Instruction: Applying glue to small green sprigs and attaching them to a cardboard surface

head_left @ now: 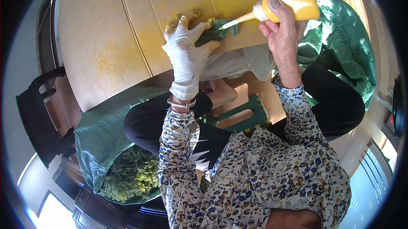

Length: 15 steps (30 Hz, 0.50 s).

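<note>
My left hand (185, 47), in a white glove with yellow-stained fingertips, holds a small green artificial fir sprig (209, 36) against the cardboard. Thumb and fingers close around the sprig's base and side. My bare right hand (284, 33) grips a yellow squeeze bottle (297, 4), tilted nearly on its side with the thumb on top. Its long nozzle points left, and the pale tip is at the sprig's right part; whether it touches the needles I cannot tell. Yellow liquid fills much of the bottle.
The large cardboard sheet (102, 29) carries yellow specks and smears. At the lower left a green sack (95, 144) holds many fir sprigs (131, 176). Another green woven sack (352, 55) lies at the right. Below the cardboard is a green stool (238, 116); a black chair (40, 118) stands left.
</note>
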Available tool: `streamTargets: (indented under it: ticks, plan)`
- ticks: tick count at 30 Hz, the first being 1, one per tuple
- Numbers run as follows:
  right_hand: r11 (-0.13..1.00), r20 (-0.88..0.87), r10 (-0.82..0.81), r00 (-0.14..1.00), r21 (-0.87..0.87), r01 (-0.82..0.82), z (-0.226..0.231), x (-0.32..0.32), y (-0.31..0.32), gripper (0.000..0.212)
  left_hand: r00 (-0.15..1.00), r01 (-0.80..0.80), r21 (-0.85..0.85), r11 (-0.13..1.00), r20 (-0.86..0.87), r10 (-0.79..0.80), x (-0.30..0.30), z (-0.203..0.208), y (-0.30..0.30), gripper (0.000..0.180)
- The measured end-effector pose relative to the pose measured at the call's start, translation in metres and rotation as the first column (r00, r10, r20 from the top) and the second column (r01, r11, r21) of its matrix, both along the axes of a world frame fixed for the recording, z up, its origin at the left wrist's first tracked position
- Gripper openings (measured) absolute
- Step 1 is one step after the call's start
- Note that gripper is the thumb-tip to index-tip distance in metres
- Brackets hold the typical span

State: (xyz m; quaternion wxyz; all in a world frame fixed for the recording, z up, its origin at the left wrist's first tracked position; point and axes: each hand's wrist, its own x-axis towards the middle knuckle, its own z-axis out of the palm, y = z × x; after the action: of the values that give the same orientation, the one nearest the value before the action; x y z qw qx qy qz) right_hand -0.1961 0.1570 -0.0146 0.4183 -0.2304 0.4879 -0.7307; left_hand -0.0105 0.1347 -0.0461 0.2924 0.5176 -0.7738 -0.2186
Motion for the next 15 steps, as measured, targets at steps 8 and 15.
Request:
streamTargets:
  ticks: [8, 15]
  plan:
    - [0.997, 0.031, 0.074, 0.997, 0.013, -0.074, 0.001, 0.009, 0.000, 0.026, 1.000, -0.002, -0.009, 1.000, 0.011, 0.002, -0.001, -0.002, 0.000, 0.051]
    - [0.998, -0.042, 0.070, 0.997, 0.011, -0.070, -0.001, 0.007, -0.001, 0.026, 1.000, -0.014, -0.037, 0.999, 0.010, 0.014, 0.000, -0.003, 0.001, 0.050]
